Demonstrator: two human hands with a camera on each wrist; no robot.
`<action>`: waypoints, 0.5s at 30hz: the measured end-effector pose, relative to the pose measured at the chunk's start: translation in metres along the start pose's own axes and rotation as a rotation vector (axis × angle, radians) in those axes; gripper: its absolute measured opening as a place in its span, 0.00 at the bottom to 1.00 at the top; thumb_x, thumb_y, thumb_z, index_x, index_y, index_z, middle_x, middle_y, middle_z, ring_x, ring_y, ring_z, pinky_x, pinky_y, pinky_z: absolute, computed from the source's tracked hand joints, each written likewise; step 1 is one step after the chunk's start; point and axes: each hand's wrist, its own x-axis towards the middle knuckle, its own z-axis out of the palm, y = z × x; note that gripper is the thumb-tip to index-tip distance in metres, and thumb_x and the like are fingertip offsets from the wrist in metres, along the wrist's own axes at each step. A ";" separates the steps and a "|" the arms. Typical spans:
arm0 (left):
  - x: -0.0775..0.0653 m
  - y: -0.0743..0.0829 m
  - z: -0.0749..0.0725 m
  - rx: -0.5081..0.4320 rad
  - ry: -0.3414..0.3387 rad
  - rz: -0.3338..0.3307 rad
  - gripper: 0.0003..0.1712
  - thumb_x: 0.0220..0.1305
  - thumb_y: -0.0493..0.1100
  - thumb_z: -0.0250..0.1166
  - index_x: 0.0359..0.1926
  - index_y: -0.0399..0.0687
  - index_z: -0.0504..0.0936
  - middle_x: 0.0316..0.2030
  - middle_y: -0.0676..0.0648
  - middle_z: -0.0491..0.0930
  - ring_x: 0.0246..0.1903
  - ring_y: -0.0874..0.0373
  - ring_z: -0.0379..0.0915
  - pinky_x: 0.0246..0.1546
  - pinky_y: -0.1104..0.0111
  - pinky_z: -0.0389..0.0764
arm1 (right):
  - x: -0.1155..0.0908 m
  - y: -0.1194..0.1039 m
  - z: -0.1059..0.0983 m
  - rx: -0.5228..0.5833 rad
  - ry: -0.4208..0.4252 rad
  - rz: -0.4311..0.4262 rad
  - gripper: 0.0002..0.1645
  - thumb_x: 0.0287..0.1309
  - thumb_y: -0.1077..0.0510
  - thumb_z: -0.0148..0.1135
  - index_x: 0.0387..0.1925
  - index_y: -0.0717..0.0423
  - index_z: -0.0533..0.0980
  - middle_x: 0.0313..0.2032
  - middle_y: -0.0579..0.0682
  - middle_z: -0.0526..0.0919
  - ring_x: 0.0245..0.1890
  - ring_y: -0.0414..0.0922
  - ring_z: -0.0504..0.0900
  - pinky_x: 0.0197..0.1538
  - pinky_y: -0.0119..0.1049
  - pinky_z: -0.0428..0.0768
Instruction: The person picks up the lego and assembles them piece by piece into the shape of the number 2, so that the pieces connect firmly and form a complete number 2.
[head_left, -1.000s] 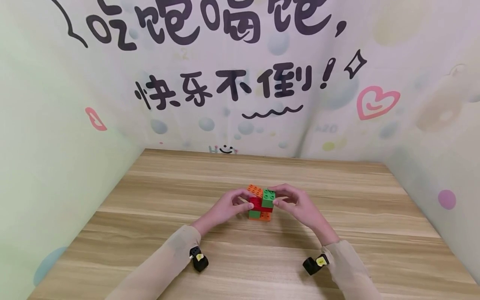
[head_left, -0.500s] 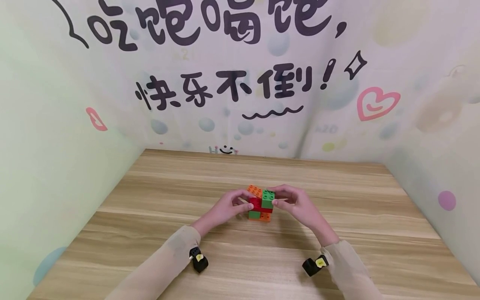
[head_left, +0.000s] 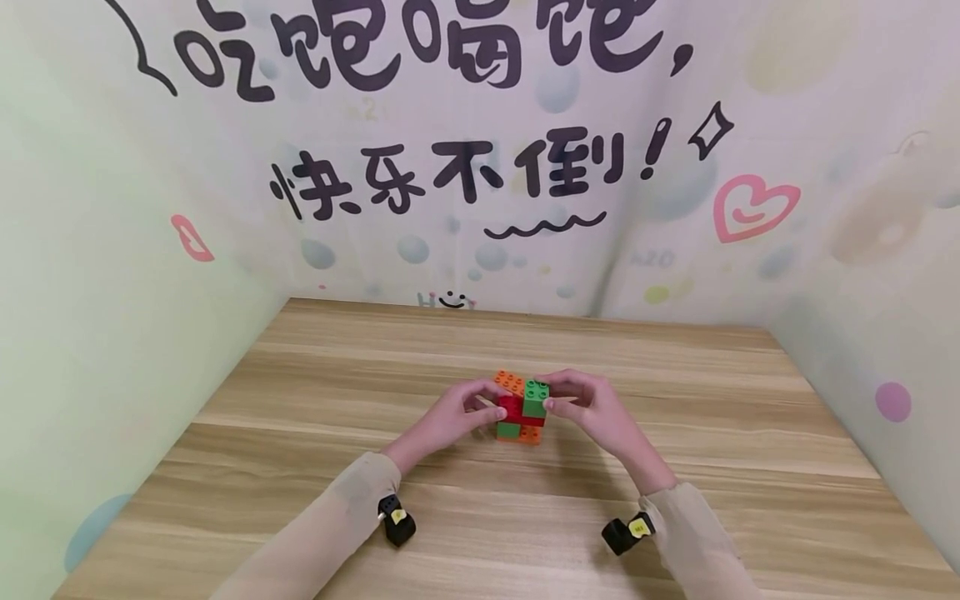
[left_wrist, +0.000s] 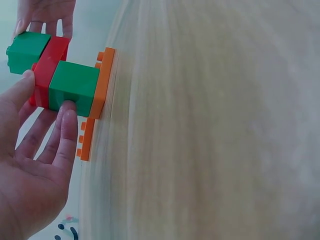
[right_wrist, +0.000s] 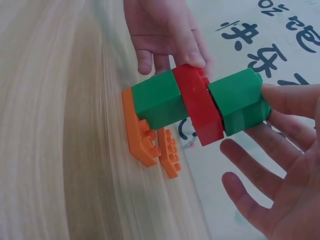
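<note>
A small stack of toy building blocks stands in the middle of the table in the head view. Its base is a flat orange plate (head_left: 531, 436), with a lower green block (left_wrist: 74, 86) on its left part. Across that lies a red block (right_wrist: 197, 105), which my left hand (head_left: 461, 414) grips at its left end with thumb and fingers. On the red block's right end sits an upper green block (head_left: 535, 405), pinched by my right hand (head_left: 597, 407). In the right wrist view a thin dark gap shows between this green block and the red one.
Behind the stack, a second orange plate (right_wrist: 169, 152) with studs up lies on the wooden table (head_left: 360, 367). A printed cloth wall (head_left: 390, 258) rises at the table's back edge, with pale walls on both sides. Black wrist cameras (head_left: 399, 521) hang at both sleeves.
</note>
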 end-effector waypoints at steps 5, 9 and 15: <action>0.000 0.000 0.001 -0.013 0.000 0.001 0.16 0.66 0.45 0.66 0.54 0.49 0.81 0.51 0.42 0.82 0.39 0.57 0.81 0.37 0.60 0.85 | 0.001 -0.003 -0.001 -0.012 -0.007 0.042 0.19 0.62 0.57 0.64 0.55 0.54 0.79 0.54 0.57 0.84 0.50 0.50 0.85 0.50 0.36 0.84; -0.001 0.001 0.000 -0.015 0.006 -0.004 0.16 0.66 0.45 0.66 0.54 0.49 0.81 0.51 0.42 0.83 0.39 0.56 0.82 0.37 0.59 0.85 | 0.003 -0.004 0.000 -0.042 -0.006 0.062 0.20 0.62 0.56 0.65 0.55 0.53 0.79 0.53 0.57 0.84 0.50 0.50 0.86 0.50 0.38 0.85; -0.001 0.002 0.001 -0.014 0.004 -0.008 0.16 0.66 0.45 0.66 0.54 0.49 0.81 0.51 0.42 0.82 0.40 0.55 0.82 0.38 0.59 0.85 | 0.002 -0.008 0.002 -0.049 0.001 0.074 0.19 0.62 0.56 0.65 0.55 0.53 0.79 0.52 0.56 0.85 0.49 0.48 0.86 0.50 0.38 0.84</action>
